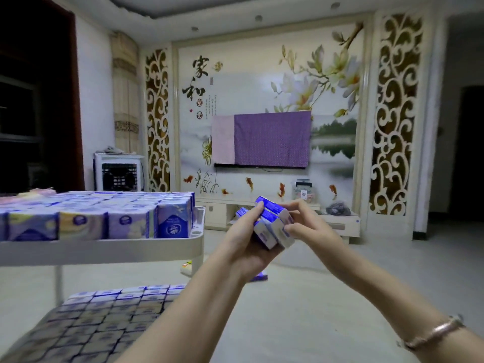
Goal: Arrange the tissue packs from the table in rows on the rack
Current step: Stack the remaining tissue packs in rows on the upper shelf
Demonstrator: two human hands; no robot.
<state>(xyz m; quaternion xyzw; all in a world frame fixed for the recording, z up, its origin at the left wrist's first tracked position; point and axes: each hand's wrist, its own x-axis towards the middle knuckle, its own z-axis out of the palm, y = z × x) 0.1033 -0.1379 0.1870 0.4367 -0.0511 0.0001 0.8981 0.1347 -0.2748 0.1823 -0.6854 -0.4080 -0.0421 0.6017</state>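
Several small blue-and-white tissue packs (272,224) are bunched together in mid-air right of the rack. My left hand (246,239) cups them from below, its thumb over the top pack. My right hand (303,221) grips the bunch from the right side with curled fingers. The white rack (104,250) stands at the left; its top shelf is packed with upright tissue packs (104,218) in rows. The lower shelf (104,320) holds rows of packs too.
A TV under a purple cloth (262,138) hangs on the far wall above a low white cabinet (337,224). A white fan heater (119,172) stands behind the rack. One pack (259,277) and a small yellow object (186,267) lie on the pale floor.
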